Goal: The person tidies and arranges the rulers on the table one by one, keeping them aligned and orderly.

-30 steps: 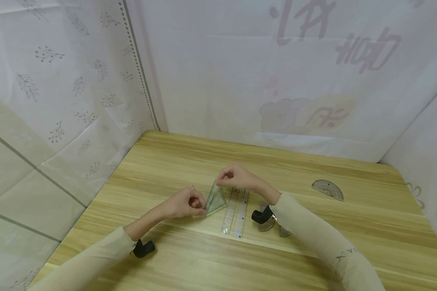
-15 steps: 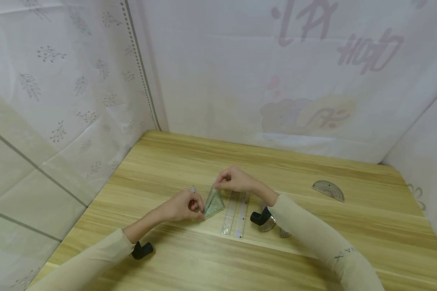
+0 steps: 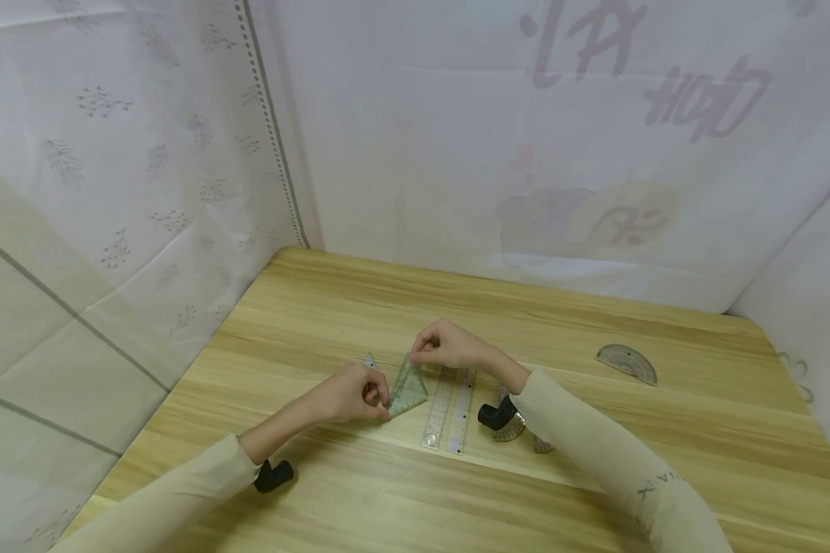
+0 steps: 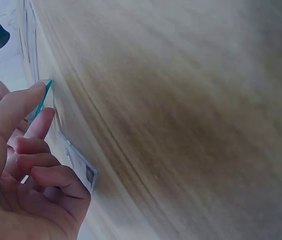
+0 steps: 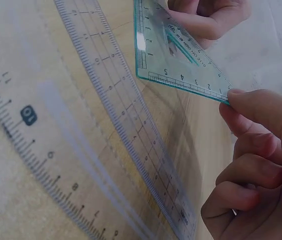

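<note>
A clear, green-tinted set square with printed scales is held up at a tilt between both hands. My left hand pinches its near left corner between thumb and forefinger. At the far corner, the thumb and forefinger of my right hand pinch it too, as the right wrist view shows at the tip of the set square. Just right of it lie two clear straight rulers, the nearer one and the outer one, side by side. Another clear piece pokes out behind my left hand, mostly hidden.
A half-round protractor lies toward the right of the wooden table. Under my right forearm are more protractors, partly covered by the sleeve and the black wrist camera. Patterned cloth hangs behind the table.
Both hands keep their pinch on the set square, which has shifted slightly toward me and turned a little. The rulers and protractors stay where they lay; the head view shifts slightly.
</note>
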Demonstrator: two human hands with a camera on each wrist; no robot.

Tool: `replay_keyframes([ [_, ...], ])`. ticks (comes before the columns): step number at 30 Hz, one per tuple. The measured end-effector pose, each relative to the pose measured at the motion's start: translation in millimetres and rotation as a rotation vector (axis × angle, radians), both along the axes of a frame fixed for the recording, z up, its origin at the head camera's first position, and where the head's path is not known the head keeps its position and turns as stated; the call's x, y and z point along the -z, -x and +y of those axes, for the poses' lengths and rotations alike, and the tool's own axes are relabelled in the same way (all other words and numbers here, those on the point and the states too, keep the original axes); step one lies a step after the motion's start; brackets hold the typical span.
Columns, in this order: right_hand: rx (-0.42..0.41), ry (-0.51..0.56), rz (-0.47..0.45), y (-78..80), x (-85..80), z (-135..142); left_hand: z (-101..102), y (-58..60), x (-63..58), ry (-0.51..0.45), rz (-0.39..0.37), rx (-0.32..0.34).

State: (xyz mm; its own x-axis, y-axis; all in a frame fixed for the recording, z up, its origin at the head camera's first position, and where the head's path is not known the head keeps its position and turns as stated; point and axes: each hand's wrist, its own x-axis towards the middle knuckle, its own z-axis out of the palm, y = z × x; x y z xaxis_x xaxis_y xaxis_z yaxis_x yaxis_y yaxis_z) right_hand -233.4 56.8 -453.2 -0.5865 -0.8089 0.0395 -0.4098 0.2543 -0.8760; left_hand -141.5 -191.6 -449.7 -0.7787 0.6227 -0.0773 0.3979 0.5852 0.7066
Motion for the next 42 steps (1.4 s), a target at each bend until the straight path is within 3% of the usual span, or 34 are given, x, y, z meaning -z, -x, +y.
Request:
replay_keyframes([
  [23,-0.013,-0.051,0.096,-1.8,2.2,-4,1,-6.6,-4.5,0.039,0.032,-0.036],
  [30,-0.004,-0.052,0.095,-2.2,3.6,-4,-2,-5.7,-1.3,0.028,0.020,-0.071],
  [36,0.037,-0.060,0.032,-1.7,4.6,0,-3,-5.3,-4.7,-0.033,-0.027,-0.111],
  [42,0.036,-0.016,0.017,0.7,4.3,8,-4,-5.1,-7.0,-0.055,0.001,-0.129],
])
